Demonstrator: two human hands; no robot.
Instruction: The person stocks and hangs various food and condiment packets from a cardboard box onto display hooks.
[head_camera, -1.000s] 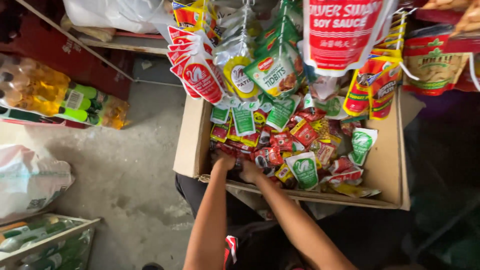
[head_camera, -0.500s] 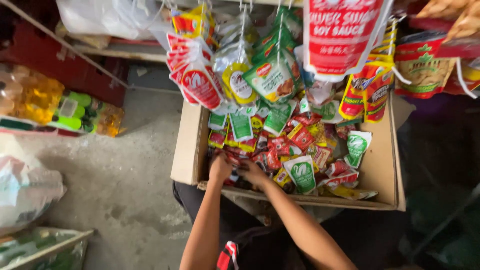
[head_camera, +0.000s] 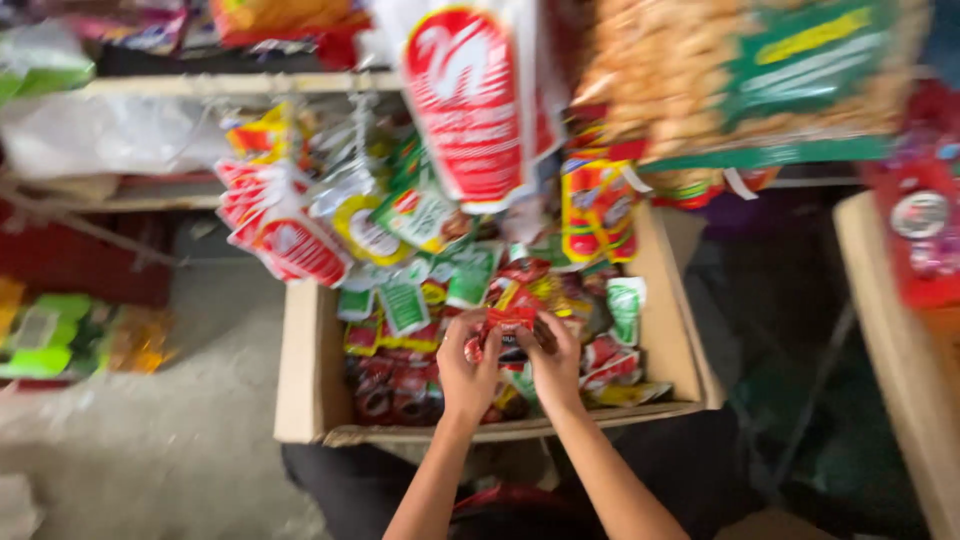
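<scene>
Change: my left hand (head_camera: 466, 372) and right hand (head_camera: 553, 368) have lifted from the cardboard box (head_camera: 300, 395).
Grip: both now pinch one red sachet (head_camera: 512, 318).
Meaning: one sachet singled out.

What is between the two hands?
A small red sachet, pinched between the left hand and right hand, above the cardboard box. The head view shows it.

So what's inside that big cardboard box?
The cardboard box is full of small sachets, mostly red and green, heaped loosely. The left hand and right hand hold a red sachet above them. The heap covers the box's bottom and anything lower down.
</scene>
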